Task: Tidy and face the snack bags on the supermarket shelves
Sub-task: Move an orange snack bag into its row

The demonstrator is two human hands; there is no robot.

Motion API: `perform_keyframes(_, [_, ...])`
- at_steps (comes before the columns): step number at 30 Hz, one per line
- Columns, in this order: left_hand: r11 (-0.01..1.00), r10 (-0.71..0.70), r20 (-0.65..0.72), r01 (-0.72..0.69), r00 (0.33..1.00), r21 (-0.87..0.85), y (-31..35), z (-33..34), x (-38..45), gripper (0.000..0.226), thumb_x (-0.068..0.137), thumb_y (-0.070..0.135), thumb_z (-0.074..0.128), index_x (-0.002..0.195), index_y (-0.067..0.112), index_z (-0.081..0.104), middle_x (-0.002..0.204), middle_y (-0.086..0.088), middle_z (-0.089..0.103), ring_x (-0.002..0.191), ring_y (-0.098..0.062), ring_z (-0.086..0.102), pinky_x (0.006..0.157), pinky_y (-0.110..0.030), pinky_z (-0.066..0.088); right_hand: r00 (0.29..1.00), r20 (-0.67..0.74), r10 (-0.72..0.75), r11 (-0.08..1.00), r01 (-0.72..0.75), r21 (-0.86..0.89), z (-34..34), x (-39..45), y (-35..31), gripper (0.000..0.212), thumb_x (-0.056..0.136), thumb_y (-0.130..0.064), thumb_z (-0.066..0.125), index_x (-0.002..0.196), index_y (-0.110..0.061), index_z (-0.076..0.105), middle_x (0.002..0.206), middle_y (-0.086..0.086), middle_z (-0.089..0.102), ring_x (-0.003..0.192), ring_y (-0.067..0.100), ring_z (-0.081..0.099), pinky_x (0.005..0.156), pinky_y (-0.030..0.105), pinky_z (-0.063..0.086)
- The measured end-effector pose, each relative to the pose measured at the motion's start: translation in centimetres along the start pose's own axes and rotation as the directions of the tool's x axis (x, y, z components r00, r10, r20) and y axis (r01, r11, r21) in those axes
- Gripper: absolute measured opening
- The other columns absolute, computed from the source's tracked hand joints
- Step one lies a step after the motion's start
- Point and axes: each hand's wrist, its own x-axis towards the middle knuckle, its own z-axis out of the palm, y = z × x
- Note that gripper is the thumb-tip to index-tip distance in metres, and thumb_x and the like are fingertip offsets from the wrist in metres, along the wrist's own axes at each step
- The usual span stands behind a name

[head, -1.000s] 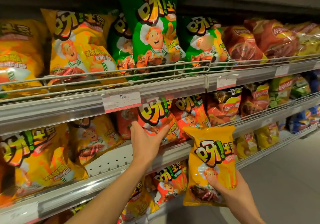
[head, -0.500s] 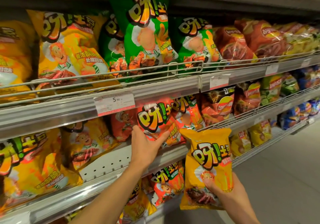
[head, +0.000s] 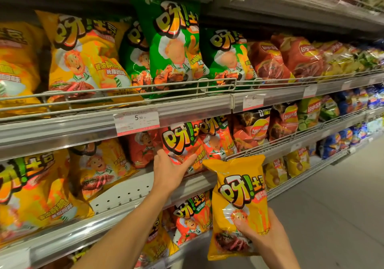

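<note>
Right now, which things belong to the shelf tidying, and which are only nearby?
Part of the job:
- yellow bag, held in the right hand
- red bag, touched by the left hand
- bare shelf gap

Only nearby:
- green bags
- Lay's bags
- price tag

I am standing in a supermarket aisle, facing tiered grey metal shelving (head: 62, 127) that is running from nine o'clock away toward three o'clock. Wire guard rails (head: 216, 84) are edging each shelf front. A white price tag (head: 136, 121) is sitting at twelve o'clock. Pale grey floor (head: 332, 206) is stretching off at four o'clock. Light is glaring softly on the shelf edges.
</note>
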Motion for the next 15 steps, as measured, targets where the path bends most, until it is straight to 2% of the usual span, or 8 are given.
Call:
perform_keyframes(4, [0.998, -0.06, 0.098, 0.063, 0.993, -0.03, -0.1, -0.8, -0.8, 0.082, 0.062, 0.072, 0.077, 0.105, 0.013, 0.042, 0.105, -0.006, 0.052, 0.097, -0.025, 0.055, 0.081, -0.04, 0.05, 1.0, 0.0, -0.015, 1.0, 0.015, -0.013, 0.3, -1.0, -0.6, 0.095, 0.026, -0.082, 0.086, 0.108, -0.042, 0.062, 0.094, -0.028, 0.072, 0.097, 0.009, 0.069, 0.089, 0.045, 0.057])
perform_keyframes(8, [0.995, -0.101, 0.151, 0.103, 0.983, -0.003, 0.2, -1.8, -1.1, 0.085, 0.062, 0.066, 0.082, 0.112, 0.012, 0.042, 0.115, -0.01, 0.055, 0.106, -0.029, 0.056, 0.092, -0.049, 0.05, 0.999, 0.013, -0.048, 0.996, 0.049, -0.073, 0.3, -2.4, -1.3, 0.088, 0.025, -0.09, 0.079, 0.102, -0.055, 0.058, 0.091, -0.035, 0.068, 0.094, 0.001, 0.066, 0.075, 0.029, 0.053])
perform_keyframes(10, [0.993, -0.119, 0.168, 0.119, 0.979, 0.009, 0.0, -2.4, -1.2, 0.079, 0.066, 0.056, 0.085, 0.116, 0.012, 0.042, 0.118, -0.011, 0.055, 0.111, -0.03, 0.056, 0.095, -0.049, 0.048, 0.996, 0.032, -0.08, 0.993, 0.082, -0.088, 0.6, -3.2, -1.8, 0.084, 0.025, -0.09, 0.079, 0.102, -0.064, 0.054, 0.094, -0.038, 0.067, 0.094, -0.001, 0.065, 0.072, 0.026, 0.05])
perform_keyframes(13, [0.994, -0.11, 0.206, 0.111, 0.972, 0.01, -0.6, -4.0, -1.8, 0.07, 0.075, 0.034, 0.082, 0.125, 0.01, 0.041, 0.116, -0.017, 0.059, 0.108, -0.034, 0.059, 0.089, -0.048, 0.052, 0.985, 0.115, -0.132, 0.988, 0.14, -0.066, 1.6, -4.4, -2.8, 0.092, 0.034, -0.08, 0.087, 0.118, -0.067, 0.051, 0.104, -0.034, 0.069, 0.103, 0.002, 0.066, 0.088, 0.037, 0.056])
perform_keyframes(15, [0.992, -0.121, 0.217, 0.107, 0.969, 0.074, -1.5, -5.7, -2.2, 0.073, 0.081, 0.015, 0.076, 0.14, 0.009, 0.034, 0.126, -0.019, 0.056, 0.114, -0.034, 0.057, 0.085, -0.041, 0.051, 0.966, 0.211, -0.15, 0.985, 0.164, -0.054, 2.9, -5.1, -3.7, 0.093, 0.039, -0.073, 0.09, 0.123, -0.064, 0.052, 0.108, -0.028, 0.071, 0.103, 0.003, 0.069, 0.093, 0.041, 0.057])
